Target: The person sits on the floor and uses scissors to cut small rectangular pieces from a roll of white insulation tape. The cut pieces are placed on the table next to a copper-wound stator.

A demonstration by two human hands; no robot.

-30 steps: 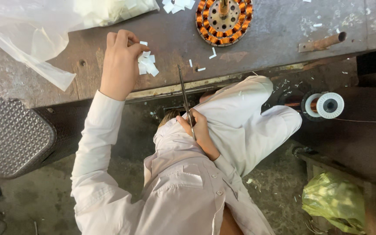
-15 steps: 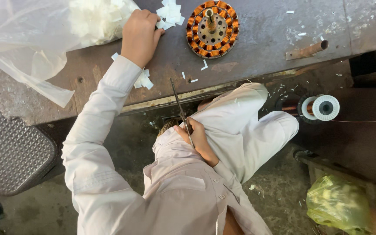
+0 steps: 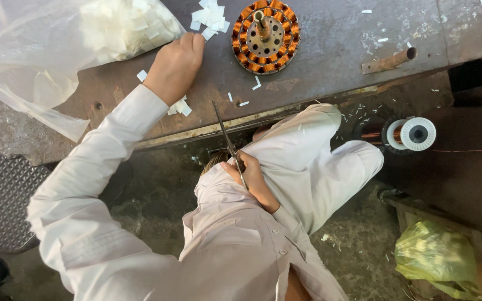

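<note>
My left hand point(image 3: 175, 64) reaches across the metal table point(image 3: 330, 61), fingers curled at the edge of a small pile of white paper slips point(image 3: 210, 19). I cannot see whether it grips a slip. Just right of that pile stands a round stator with copper windings point(image 3: 265, 34). A few more white slips point(image 3: 181, 107) lie under my left wrist. My right hand point(image 3: 252, 178) rests on my lap below the table edge, closed on a pair of scissors point(image 3: 227, 136) whose blades point up toward the table.
A clear plastic bag of white slips point(image 3: 57, 50) lies at the table's far left. A rusty rod point(image 3: 389, 61) sits at the right. Below the table are a copper wire spool point(image 3: 411, 134), a green bag point(image 3: 433, 256) and a patterned metal plate point(image 3: 1, 195).
My left hand has moved away from the slips near the table's front edge, up to the pile beside the stator. The right hand and scissors have stayed put.
</note>
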